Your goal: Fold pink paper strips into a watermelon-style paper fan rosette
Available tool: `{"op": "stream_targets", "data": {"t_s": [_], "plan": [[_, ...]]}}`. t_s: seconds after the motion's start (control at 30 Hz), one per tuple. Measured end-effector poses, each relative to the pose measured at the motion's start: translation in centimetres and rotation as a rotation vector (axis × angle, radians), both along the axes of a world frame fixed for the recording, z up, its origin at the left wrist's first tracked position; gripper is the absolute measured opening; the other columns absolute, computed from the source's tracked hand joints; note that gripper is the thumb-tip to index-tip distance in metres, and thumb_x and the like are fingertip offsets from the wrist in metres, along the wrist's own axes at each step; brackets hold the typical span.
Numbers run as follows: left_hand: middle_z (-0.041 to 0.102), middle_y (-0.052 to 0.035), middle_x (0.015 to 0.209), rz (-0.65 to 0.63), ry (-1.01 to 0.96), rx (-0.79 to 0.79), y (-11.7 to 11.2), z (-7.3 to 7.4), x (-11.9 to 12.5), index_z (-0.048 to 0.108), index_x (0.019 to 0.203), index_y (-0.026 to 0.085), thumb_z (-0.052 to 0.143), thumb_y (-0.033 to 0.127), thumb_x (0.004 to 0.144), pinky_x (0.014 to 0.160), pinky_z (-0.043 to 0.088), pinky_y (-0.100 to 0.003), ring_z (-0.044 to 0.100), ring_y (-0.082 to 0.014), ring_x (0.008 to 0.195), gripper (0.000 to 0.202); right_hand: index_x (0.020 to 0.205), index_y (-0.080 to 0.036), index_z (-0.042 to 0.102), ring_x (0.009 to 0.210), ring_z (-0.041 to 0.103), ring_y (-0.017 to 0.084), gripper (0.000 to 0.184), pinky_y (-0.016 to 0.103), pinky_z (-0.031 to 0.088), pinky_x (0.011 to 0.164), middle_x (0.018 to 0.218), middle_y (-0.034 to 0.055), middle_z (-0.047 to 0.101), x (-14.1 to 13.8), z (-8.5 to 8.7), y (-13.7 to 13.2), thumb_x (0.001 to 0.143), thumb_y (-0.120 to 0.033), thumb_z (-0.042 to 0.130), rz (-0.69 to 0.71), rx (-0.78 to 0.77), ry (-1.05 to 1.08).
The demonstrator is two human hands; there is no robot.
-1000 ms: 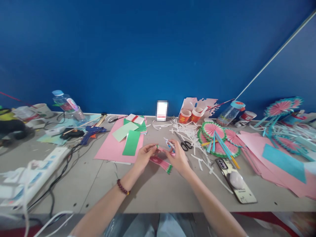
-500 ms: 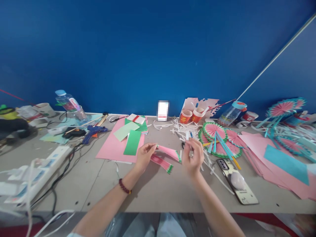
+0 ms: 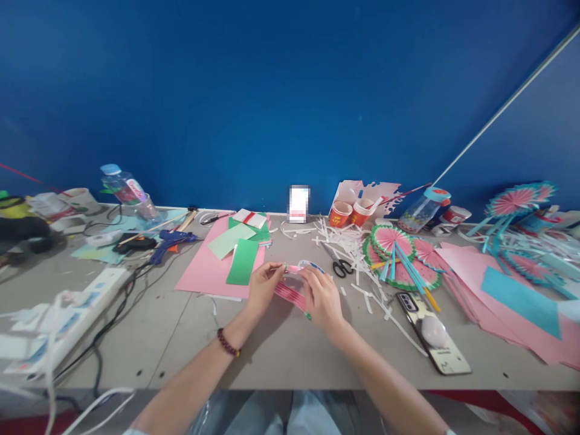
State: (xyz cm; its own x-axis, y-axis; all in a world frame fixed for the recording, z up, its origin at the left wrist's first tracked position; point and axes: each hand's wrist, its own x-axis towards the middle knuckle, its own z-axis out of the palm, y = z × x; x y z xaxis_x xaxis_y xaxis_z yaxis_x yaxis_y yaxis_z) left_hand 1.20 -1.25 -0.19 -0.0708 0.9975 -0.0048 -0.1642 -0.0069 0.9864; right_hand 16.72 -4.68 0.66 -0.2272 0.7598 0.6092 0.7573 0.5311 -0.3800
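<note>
Between finger and thumb, my left hand [image 3: 265, 284] pinches the end of a pleated pink paper strip [image 3: 290, 296] with a green edge. The strip is doubled back, so one layer slants down toward my right hand and another runs across above it. My right hand [image 3: 322, 296] is closed over the upper layer, its fingers around a curved white strip with blue markings [image 3: 310, 266], whose kind I cannot make out. Part of the pink paper is hidden behind the right fingers. Black-handled scissors [image 3: 343, 267] lie just beyond that hand.
Pink sheets with green cards [image 3: 242, 263] lie at left, near a blue glue gun [image 3: 174, 240] and a power strip [image 3: 72, 329]. To the right are white paper scraps [image 3: 339, 238], paper cups [image 3: 339, 214], watermelon-patterned paper fans [image 3: 394, 244] and a phone [image 3: 437, 338].
My right hand has moved left and down to the pink paper, carrying the white piece with it. The scissors have come into fuller view. My left hand stays in place.
</note>
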Motion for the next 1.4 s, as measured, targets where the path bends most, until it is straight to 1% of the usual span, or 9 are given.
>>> {"op": "stream_targets", "data": {"t_s": [0.2,0.43,0.57,0.67,0.8,0.9,1.1,1.3,1.4], "plan": [[0.071,-0.0054,0.075,-0.027,-0.018,-0.035,-0.1,-0.1,0.0,0.070,0.077,0.015,0.073,0.039,0.067,0.063,0.052,-0.026,0.065,-0.0174,0.071,0.027,0.092,-0.023,0.062,0.080,0.062,0.017,0.014,0.028,0.048,0.069,0.097,0.0063,0.063,-0.1,0.1,-0.1,0.089,-0.026,0.049,-0.052,-0.128,0.189],[0.071,-0.0061,0.078,0.026,0.000,-0.005,-0.4,0.2,0.2,0.071,0.076,0.015,0.074,0.039,0.065,0.066,0.054,-0.028,0.065,-0.0173,0.070,0.026,0.089,-0.023,0.063,0.088,0.064,0.018,0.015,0.029,0.048,0.078,0.092,0.0055,0.067,1.0,1.3,-0.1,0.089,-0.021,0.048,-0.090,0.035,0.171],[0.071,-0.0072,0.082,0.089,-0.010,0.042,-0.4,0.2,0.2,0.071,0.080,0.015,0.073,0.037,0.067,0.071,0.054,-0.030,0.065,-0.0178,0.075,0.026,0.089,-0.022,0.062,0.082,0.064,0.017,0.014,0.024,0.050,0.063,0.092,0.0059,0.066,2.0,2.1,0.4,0.090,-0.025,0.048,-0.020,-0.091,0.284],[0.071,-0.0071,0.083,0.149,0.014,0.090,-0.3,0.0,0.1,0.071,0.080,0.016,0.072,0.037,0.068,0.074,0.054,-0.031,0.065,-0.0183,0.078,0.025,0.084,-0.022,0.064,0.077,0.063,0.016,0.016,0.024,0.049,0.061,0.090,0.0063,0.064,2.5,2.5,0.7,0.088,-0.028,0.050,0.024,-0.150,0.211],[0.072,-0.0067,0.082,0.187,0.038,0.118,-0.1,-0.2,0.0,0.071,0.080,0.016,0.071,0.037,0.069,0.074,0.053,-0.030,0.065,-0.0181,0.078,0.024,0.083,-0.021,0.065,0.069,0.062,0.014,0.018,0.022,0.045,0.058,0.084,0.0049,0.063,2.9,2.8,0.5,0.089,-0.025,0.048,-0.096,-0.106,0.026],[0.072,-0.0066,0.083,0.193,0.034,0.115,-0.1,-0.4,-0.1,0.071,0.080,0.016,0.071,0.036,0.069,0.074,0.053,-0.029,0.066,-0.0175,0.077,0.023,0.081,-0.022,0.064,0.067,0.062,0.014,0.016,0.022,0.044,0.058,0.087,0.0044,0.064,2.7,2.7,0.4,0.088,-0.023,0.050,-0.131,-0.118,0.008],[0.072,-0.0063,0.082,0.138,0.065,0.109,-0.3,0.0,0.1,0.071,0.078,0.016,0.071,0.034,0.069,0.074,0.053,-0.030,0.066,-0.0184,0.078,0.020,0.077,-0.020,0.062,0.071,0.062,0.017,0.013,0.028,0.049,0.066,0.076,0.0043,0.064,1.4,1.3,0.9,0.084,-0.022,0.052,0.124,-0.318,0.200],[0.072,-0.0075,0.083,0.104,0.041,0.080,-0.4,0.3,0.3,0.071,0.077,0.016,0.071,0.037,0.068,0.074,0.054,-0.032,0.066,-0.0197,0.079,0.023,0.073,-0.019,0.059,0.044,0.055,0.011,0.017,0.022,0.044,0.039,0.065,-0.0006,0.061,0.5,1.2,0.9,0.078,-0.035,0.060,0.242,-0.747,0.578],[0.073,-0.0077,0.083,0.093,0.019,0.068,-0.3,0.3,0.3,0.072,0.076,0.016,0.072,0.038,0.066,0.074,0.054,-0.033,0.066,-0.0205,0.079,0.024,0.074,-0.019,0.057,0.037,0.050,0.008,0.024,0.021,0.042,0.033,0.065,-0.0010,0.062,0.6,1.4,0.8,0.076,-0.042,0.061,0.300,-0.914,0.707]]}}
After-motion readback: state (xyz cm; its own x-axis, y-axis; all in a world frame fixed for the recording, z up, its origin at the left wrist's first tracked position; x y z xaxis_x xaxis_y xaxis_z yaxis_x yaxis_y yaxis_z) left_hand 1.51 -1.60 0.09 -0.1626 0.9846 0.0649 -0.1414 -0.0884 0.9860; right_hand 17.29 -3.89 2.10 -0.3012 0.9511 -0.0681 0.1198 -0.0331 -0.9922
